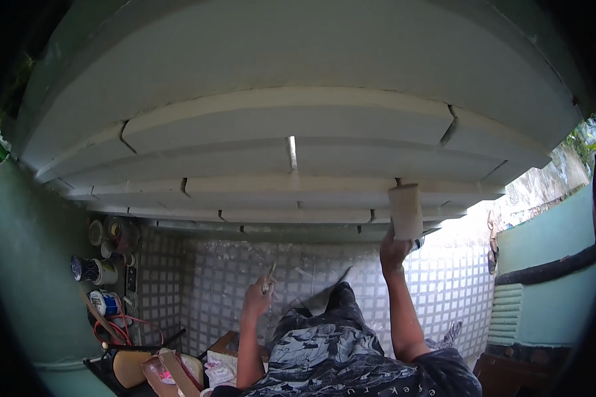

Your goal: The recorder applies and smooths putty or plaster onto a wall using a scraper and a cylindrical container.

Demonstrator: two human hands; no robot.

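Fingers, R hand (396, 251): curled in, closed round lower end of pale block tool (406, 213); fingertips partly hidden.
Fingers, L hand (258, 298): bent, closed round small thin tool (269, 283); exact type unclear at this size.
Pale block tool, pos.: upright, approx. vert., above R hand; upper end overlaps stepped white bands (285, 122) from this angle. Contact w/ bands: can't tell.
Thin tool, pos.: lower than block tool, to L of it, tip pointing up; seen over tiled floor (212, 284).
Arms: both bare at forearm, well apart; R reaches fwd & up, L bent lower.
Clothing: dark patterned garments (328, 347), pale marks on cloth.
Bands: long horiz. rows, stacked in steps, w/ dark narrow gaps betw. sections; one gap near centre shows bright.
L side: green wall (30, 264); next to it, white bucket (106, 272), blue-and-white can (103, 302), red cord (120, 331) looped near can.
Lower L: tan seat (128, 368), cardboard box (172, 374) just beside it.
R side: dark pipe (553, 266) running along lighter green wall (543, 231); bright daylight beyond.
Floor: square-pattern tiles, brighter toward R.
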